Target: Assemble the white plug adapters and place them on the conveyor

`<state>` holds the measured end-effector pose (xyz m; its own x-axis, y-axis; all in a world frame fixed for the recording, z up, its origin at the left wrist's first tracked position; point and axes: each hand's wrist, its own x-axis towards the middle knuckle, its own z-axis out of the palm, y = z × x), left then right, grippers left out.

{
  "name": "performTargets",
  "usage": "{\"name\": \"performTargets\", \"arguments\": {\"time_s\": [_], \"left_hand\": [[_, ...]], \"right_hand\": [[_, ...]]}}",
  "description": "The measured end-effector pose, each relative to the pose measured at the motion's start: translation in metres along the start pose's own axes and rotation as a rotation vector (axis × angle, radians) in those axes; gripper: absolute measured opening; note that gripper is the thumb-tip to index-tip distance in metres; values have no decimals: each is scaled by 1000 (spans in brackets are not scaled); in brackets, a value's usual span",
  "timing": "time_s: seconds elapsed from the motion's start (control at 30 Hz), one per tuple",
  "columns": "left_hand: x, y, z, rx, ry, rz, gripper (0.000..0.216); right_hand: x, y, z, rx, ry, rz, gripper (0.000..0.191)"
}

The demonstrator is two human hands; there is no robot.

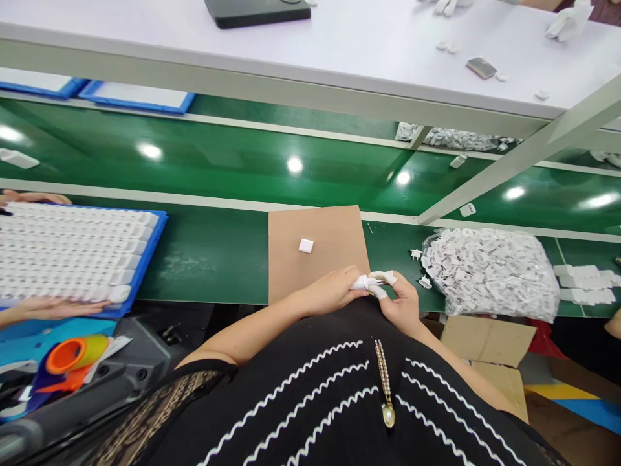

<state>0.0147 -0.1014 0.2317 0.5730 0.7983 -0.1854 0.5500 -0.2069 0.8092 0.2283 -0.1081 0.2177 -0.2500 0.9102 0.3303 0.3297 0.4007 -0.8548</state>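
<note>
My left hand is closed around a white charger plug, just above the near edge of the bench. My right hand, with white wraps on its fingertips, pinches the same plug at its other end, where metal pins show. The fingers cover part of the plug, so I cannot tell whether it is one piece or two. Below and left of the plug lies a brown cardboard sheet, with a small white block on it. Loose white pinned plug pieces lie right of my right hand.
A clear bag full of white plug pieces sits on the right, beside rows of white blocks. At left, another person's hands hold a blue tray of white pieces. A white shelf spans above the green bench.
</note>
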Motion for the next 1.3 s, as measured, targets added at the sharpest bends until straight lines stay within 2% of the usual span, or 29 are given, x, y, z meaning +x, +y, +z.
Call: {"name": "performTargets", "arguments": {"time_s": [0.3,0.47,0.67,0.93,1.07,1.17,1.3], "left_hand": [[4,-1,9,33,-17,48,26],[6,5,10,89,-24,19,22],[4,5,9,104,-50,87,23],[7,4,13,155,-59,127,24],[9,6,14,147,-80,78,25],[9,6,12,98,-76,34,26],[15,-13,17,-77,-27,-60,32]], "right_hand": [[-7,2,-7,-3,-20,-24,12],[-11,2,-9,-23,-1,-27,12],[-15,3,-13,7,-62,-18,15],[-16,-1,-14,-79,-29,-76,18],[-14,-4,-13,-77,-3,-101,18],[-13,-1,-12,-36,6,-39,16],[-10,30,-1,115,-72,231,18]]}}
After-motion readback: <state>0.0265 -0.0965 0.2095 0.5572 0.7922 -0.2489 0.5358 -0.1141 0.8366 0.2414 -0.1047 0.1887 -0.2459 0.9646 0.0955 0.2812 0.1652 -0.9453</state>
